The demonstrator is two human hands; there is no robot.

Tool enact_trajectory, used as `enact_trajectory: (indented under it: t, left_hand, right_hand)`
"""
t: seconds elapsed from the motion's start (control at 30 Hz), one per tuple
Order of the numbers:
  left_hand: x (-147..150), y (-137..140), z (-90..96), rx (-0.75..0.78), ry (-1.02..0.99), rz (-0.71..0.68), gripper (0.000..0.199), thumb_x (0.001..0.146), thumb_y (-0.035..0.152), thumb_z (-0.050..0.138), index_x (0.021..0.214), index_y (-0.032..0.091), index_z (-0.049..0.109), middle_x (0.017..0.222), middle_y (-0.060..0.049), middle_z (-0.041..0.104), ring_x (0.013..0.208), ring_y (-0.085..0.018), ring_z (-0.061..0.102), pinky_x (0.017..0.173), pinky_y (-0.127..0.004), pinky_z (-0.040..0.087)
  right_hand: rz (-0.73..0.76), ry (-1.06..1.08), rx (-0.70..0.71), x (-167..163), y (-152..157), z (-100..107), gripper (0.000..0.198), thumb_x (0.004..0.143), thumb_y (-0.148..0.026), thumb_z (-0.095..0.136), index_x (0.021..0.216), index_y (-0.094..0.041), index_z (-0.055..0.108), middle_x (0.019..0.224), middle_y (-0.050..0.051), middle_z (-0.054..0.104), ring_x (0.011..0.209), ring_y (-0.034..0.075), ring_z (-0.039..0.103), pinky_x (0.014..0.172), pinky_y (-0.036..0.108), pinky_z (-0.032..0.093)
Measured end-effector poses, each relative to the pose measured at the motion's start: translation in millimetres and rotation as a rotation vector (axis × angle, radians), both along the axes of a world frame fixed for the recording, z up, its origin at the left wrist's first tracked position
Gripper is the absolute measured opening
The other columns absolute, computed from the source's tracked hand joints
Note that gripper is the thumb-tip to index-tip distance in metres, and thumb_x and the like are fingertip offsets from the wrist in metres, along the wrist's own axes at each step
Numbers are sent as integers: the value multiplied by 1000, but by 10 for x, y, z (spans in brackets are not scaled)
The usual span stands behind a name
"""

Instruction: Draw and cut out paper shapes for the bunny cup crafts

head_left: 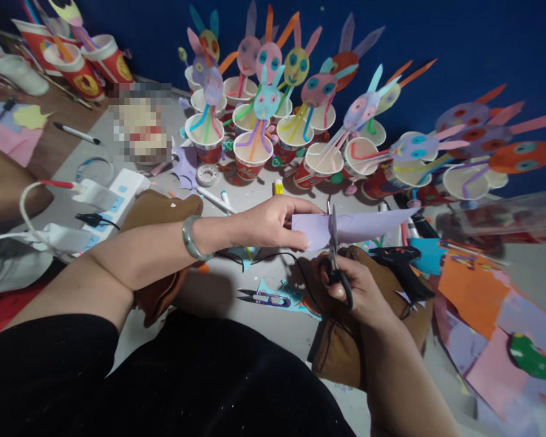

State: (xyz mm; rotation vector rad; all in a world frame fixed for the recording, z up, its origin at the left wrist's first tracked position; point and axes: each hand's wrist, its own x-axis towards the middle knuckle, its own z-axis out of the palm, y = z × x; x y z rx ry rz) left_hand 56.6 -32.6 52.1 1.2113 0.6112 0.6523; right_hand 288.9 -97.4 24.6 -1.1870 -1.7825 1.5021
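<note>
My left hand (270,223) grips the lilac paper (373,224) at its rounded end: thumb flat on the near face, fingers closed behind it. The paper is thin, smooth and matt, is held clear of the worktop (222,288), and tapers to a point towards 3 o'clock. My right hand (352,282) carries the scissors (334,243), its fingers curled through the black handle loops; the slim metal blades point to 12 o'clock and cross the paper near my left thumb. The blades are seen edge-on, so I cannot tell how far they are parted. A rigid, glossy green bangle (192,238) encircles my left wrist. Reference positions, taken from the scissors: at 8 o'clock, thread snips (273,299) with dark pointed blades, lying among blue paper scraps (310,311); at 3 o'clock, a black glue gun (398,261); farther out at 4 o'clock, a flat orange sheet (471,288); at 10 o'clock, a ring-shaped tape roll (207,175); from 10 to 2 o'clock, flared paper cups (250,172) bearing oval paper faces (267,103) with long pointed ears, on coloured stems (255,135).
</note>
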Motion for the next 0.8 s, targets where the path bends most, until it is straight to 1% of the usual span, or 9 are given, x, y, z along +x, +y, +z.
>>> enact_trajectory:
  t: [0.3,0.43,0.6,0.8]
  left_hand:
    - [-13,-12,58,-54,-19,-15,37,59,13,74,96,11,67,78,1,64,68,-8,57,65,-21,48]
    - [-19,-11,62,-64,-7,-15,37,59,12,74,95,12,67,78,2,64,66,-7,56,63,-20,47]
    - [-36,3,55,-49,3,-43,37,61,13,75,97,10,68,78,1,64,66,-9,58,64,-22,47]
    - [-62,17,58,-12,15,-33,39,63,14,76,101,10,70,80,-1,65,67,-9,58,61,-21,47]
  right_hand:
    - [-4,-7,-4,-20,2,41,65,69,-82,67,62,-19,52,62,0,50,58,12,41,52,26,35]
    - [-3,-24,0,-17,1,35,66,69,-84,65,62,-19,52,62,1,50,59,13,42,53,26,36]
    - [-3,-14,-13,-13,2,34,66,69,-83,66,62,-19,52,62,0,50,57,13,41,52,27,35]
    - [-14,-20,-20,-18,2,48,65,69,-82,67,62,-19,52,61,0,50,57,13,41,52,27,34]
